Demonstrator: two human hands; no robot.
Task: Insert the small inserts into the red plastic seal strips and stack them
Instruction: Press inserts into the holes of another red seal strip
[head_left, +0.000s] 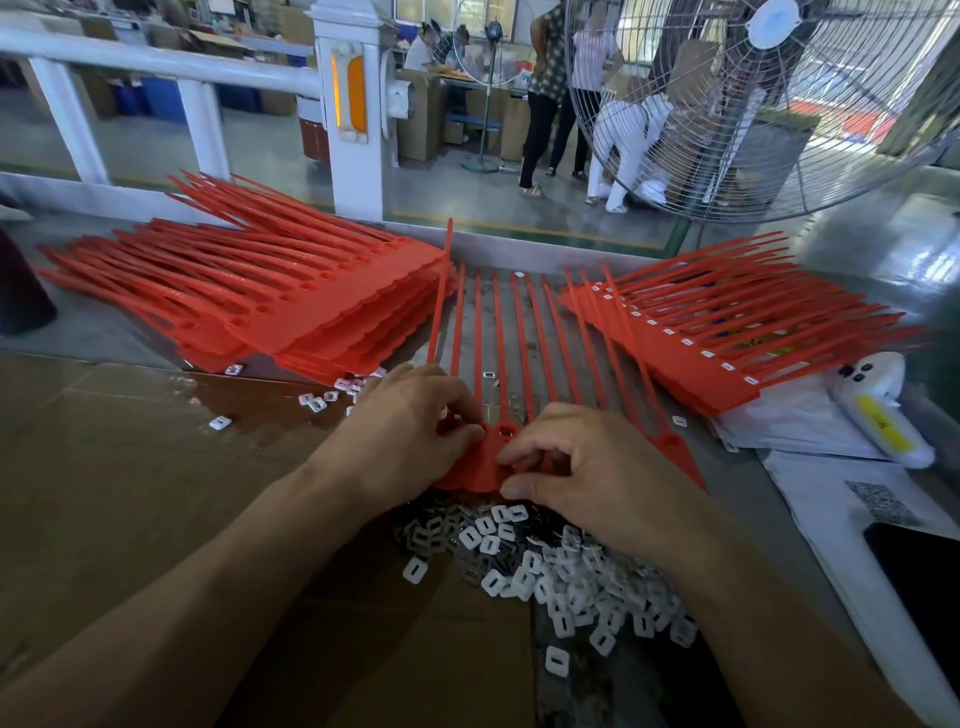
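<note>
Both hands pinch the tab end of the red strip sheet (511, 364) flat on the table (130, 332), left hand (410, 421) steadying it, right hand (587, 467) apparently pressing an insert into a hole, with the loose inserts (561, 577) just below the sheet for easy reach.

A grey metal bench (519, 249) is partly covered by brown cardboard (130, 467). With the red strip sheet (519, 332) as landmark, red stacks are seen left (291, 291) and right (727, 332), white inserts (561, 582) nearer, white papers (831, 499) rightward.
</note>
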